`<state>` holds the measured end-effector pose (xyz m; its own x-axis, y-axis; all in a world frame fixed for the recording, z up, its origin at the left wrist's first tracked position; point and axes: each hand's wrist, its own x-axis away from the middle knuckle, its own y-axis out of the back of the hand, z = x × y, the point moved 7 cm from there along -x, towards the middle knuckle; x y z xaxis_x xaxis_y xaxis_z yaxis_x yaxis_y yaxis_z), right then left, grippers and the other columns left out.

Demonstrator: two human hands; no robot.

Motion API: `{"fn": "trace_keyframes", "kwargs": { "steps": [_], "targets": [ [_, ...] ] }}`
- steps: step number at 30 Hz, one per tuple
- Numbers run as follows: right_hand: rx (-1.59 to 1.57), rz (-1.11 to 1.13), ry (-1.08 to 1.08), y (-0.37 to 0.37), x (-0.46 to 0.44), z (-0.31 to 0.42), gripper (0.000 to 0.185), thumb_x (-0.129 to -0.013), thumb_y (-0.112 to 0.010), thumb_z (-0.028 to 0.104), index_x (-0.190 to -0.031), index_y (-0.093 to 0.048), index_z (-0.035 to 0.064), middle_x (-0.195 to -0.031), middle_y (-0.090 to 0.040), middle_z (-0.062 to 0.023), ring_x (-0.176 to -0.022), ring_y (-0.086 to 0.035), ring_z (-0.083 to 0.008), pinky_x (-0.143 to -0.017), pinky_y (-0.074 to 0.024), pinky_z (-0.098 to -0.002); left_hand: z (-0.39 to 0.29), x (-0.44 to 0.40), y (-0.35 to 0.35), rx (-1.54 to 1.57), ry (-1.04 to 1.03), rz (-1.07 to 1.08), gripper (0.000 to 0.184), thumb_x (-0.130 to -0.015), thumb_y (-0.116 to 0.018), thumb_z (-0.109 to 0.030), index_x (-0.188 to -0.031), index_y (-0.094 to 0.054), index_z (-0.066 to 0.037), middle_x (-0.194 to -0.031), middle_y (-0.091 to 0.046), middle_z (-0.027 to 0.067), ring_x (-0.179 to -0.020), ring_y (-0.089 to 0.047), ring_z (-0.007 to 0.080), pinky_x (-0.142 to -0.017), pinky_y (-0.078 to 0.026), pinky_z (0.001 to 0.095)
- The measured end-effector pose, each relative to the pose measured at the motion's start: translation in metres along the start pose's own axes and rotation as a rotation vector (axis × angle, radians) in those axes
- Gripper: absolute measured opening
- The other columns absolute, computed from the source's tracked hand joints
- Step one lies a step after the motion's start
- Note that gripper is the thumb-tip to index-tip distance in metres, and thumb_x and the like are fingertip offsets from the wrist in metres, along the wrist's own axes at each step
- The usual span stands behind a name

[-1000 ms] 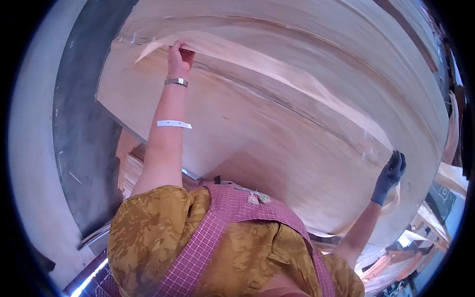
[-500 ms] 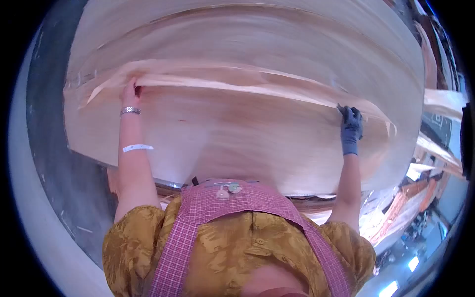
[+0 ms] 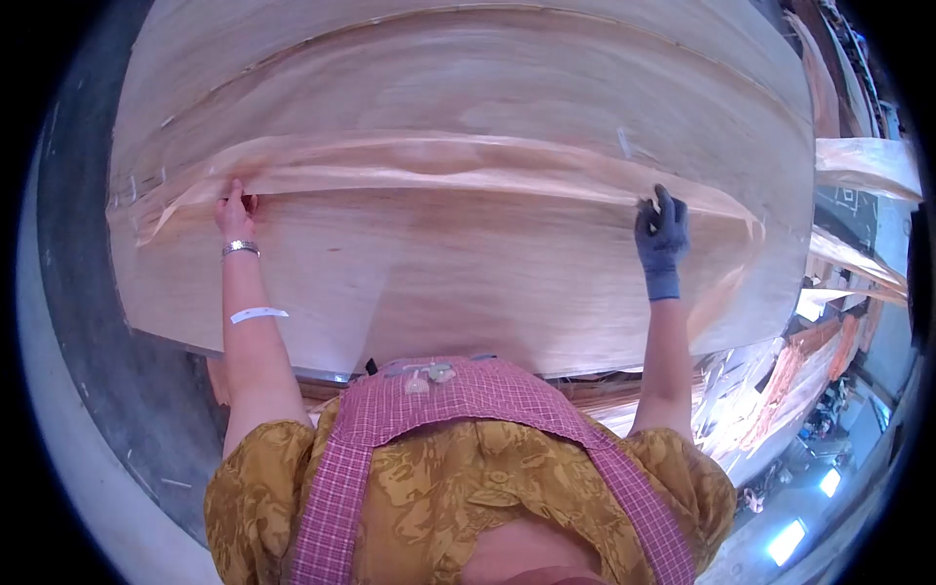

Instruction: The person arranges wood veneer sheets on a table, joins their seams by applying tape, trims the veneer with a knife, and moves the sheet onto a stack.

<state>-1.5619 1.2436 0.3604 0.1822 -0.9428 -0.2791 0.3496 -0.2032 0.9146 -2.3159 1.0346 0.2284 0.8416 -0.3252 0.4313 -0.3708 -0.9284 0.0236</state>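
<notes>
A long, thin strip of wood veneer (image 3: 439, 161) lies crosswise, rippled, over a broad pale wood sheet (image 3: 468, 263). My bare left hand (image 3: 236, 214) is closed at the strip's near edge toward its left end, the index finger reaching over the edge. Its wrist wears a metal band, and a white band circles the forearm. Toward the right end, my right hand (image 3: 663, 232) in a grey glove pinches the same near edge, fingers bent and one pointing forward. The strip's pointed left tip folds over beyond my left hand.
Close against my body runs the sheet's near edge (image 3: 546, 375). Loose veneer pieces (image 3: 868, 168) jut out on the right, with torn reddish scraps (image 3: 780, 380) lower down. Grey floor (image 3: 88, 292) shows on the left. A curved seam (image 3: 468, 10) crosses the sheet farther away.
The whole view has shifted a little. Both hands sit farther left in it and the left also nearer to me. The strip's near edge looks flatter, and the right index finger has stretched forward.
</notes>
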Motion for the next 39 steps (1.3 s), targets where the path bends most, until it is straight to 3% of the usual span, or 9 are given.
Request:
{"fn": "trace_keyframes", "kwargs": {
  "steps": [3,5,8,16,23,26,29,33,39],
  "targets": [
    [-0.100,0.104,0.110,-0.017,-0.027,0.075,0.010,-0.086,-0.069,0.023,-0.090,-0.063,0.0156,-0.084,-0.060,-0.0083,-0.082,-0.061,-0.0318,-0.066,-0.0495,-0.0428,-0.002,0.006,-0.003,0.019,-0.017,0.005,0.026,-0.085,-0.075,-0.016,-0.085,-0.051,-0.007,-0.076,-0.060,0.0045,-0.056,-0.059,0.0155,-0.045,-0.054,0.0270],
    [-0.055,0.300,0.113,-0.055,-0.040,0.102,0.021,-0.085,-0.068,0.033,-0.085,-0.059,0.0137,-0.085,-0.059,-0.0095,-0.082,-0.061,-0.0329,-0.066,-0.0497,-0.0444,-0.004,0.008,-0.003,0.036,-0.027,0.003,0.023,-0.086,-0.074,-0.015,-0.087,-0.052,-0.007,-0.076,-0.060,0.0039,-0.058,-0.059,0.0149,-0.045,-0.053,0.0272],
    [-0.004,0.094,0.201,-0.105,-0.029,0.097,0.023,-0.084,-0.068,0.035,-0.086,-0.060,0.0136,-0.088,-0.059,-0.0107,-0.084,-0.061,-0.0339,-0.069,-0.0505,-0.0458,-0.002,0.010,-0.003,0.095,-0.023,0.024,0.019,-0.087,-0.073,-0.015,-0.093,-0.056,-0.009,-0.077,-0.060,0.0026,-0.062,-0.059,0.0147,-0.050,-0.052,0.0277],
    [-0.130,0.207,0.053,-0.113,-0.032,0.095,0.047,-0.081,-0.071,0.033,-0.123,-0.058,0.0154,-0.108,-0.060,-0.0139,-0.098,-0.061,-0.0350,-0.080,-0.0517,-0.0460,-0.038,0.010,-0.018,0.513,0.125,0.089,0.037,-0.089,-0.064,-0.047,-0.105,-0.061,-0.014,-0.093,-0.065,0.0021,-0.088,-0.062,0.0181,-0.071,-0.052,0.0361],
    [-0.083,0.177,0.079,-0.117,-0.030,0.109,0.049,-0.085,-0.069,0.035,-0.127,-0.056,0.0142,-0.114,-0.061,-0.0127,-0.103,-0.062,-0.0329,-0.082,-0.0519,-0.0434,-0.175,-0.019,-0.004,0.171,-0.288,-0.083,0.023,-0.083,-0.074,-0.023,-0.097,-0.060,-0.011,-0.081,-0.059,-0.0005,-0.068,-0.055,0.0125,-0.054,-0.046,0.0282],
    [-0.063,0.164,0.085,-0.120,-0.034,0.118,0.047,-0.085,-0.069,0.032,-0.127,-0.056,0.0139,-0.114,-0.062,-0.0124,-0.103,-0.062,-0.0326,-0.082,-0.0519,-0.0431,-0.148,-0.056,0.018,0.029,-0.404,0.074,0.021,-0.086,-0.072,-0.021,-0.098,-0.060,-0.010,-0.086,-0.065,0.0017,-0.071,-0.062,0.0126,-0.059,-0.052,0.0290],
    [-0.117,0.104,0.149,-0.113,-0.028,0.114,0.044,-0.084,-0.069,0.024,-0.125,-0.057,0.0131,-0.112,-0.063,-0.0117,-0.102,-0.062,-0.0322,-0.082,-0.0517,-0.0426,-0.084,-0.036,0.057,-0.119,-0.003,-0.209,0.024,-0.080,-0.077,-0.020,-0.091,-0.062,-0.004,-0.084,-0.065,0.0031,-0.067,-0.060,0.0118,-0.051,-0.049,0.0297],
    [-0.053,0.116,0.133,-0.120,-0.026,0.105,0.043,-0.083,-0.068,0.021,-0.124,-0.058,0.0113,-0.110,-0.064,-0.0113,-0.098,-0.064,-0.0301,-0.080,-0.0515,-0.0415,-0.043,-0.057,0.078,-0.169,-0.001,-0.293,0.029,-0.079,-0.078,-0.023,-0.088,-0.061,0.000,-0.077,-0.063,0.0055,-0.057,-0.058,0.0127,-0.042,-0.046,0.0254],
    [-0.050,0.111,0.126,-0.109,-0.032,0.104,0.040,-0.087,-0.067,0.024,-0.124,-0.058,0.0115,-0.110,-0.064,-0.0107,-0.097,-0.064,-0.0291,-0.080,-0.0512,-0.0405,-0.017,-0.106,0.097,-0.479,-0.223,-0.576,0.036,-0.085,-0.068,-0.031,-0.099,-0.058,0.000,-0.102,-0.064,0.0181,-0.087,-0.064,0.0281,-0.074,-0.053,0.0451]
  ]
}}
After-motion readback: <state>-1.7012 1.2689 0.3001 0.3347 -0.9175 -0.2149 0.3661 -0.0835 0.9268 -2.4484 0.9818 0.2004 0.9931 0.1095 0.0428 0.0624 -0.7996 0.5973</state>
